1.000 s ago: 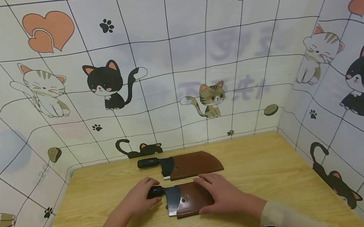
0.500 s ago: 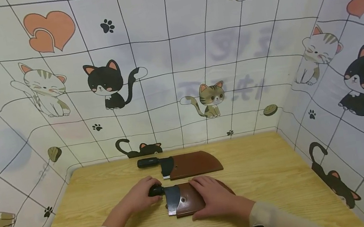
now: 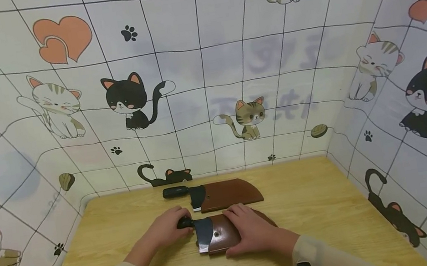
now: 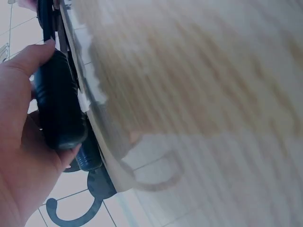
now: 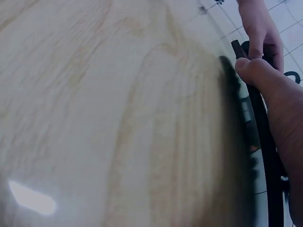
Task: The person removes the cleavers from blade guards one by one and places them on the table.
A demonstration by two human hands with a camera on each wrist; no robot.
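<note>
A cleaver lies crosswise in front of me, its blade mostly inside a brown leather sheath with a metal snap. My left hand grips the black handle, the thumb along it in the left wrist view. My right hand holds the sheath across its width, with the thumb at the near edge and the fingers toward the far edge. The palm hides part of the sheath, and its rounded tip shows beyond the knuckles. A strip of bare metal shows between handle and sheath.
Behind it lies a second cleaver in a brown sheath, with its black handle pointing left. The wooden table ends at a wall covering printed with cats, which also encloses both sides.
My right hand has shifted left along the sheath toward the snap, uncovering the rounded tip. My left hand stays at the handle, slightly farther right. The rear cleaver stays put.
</note>
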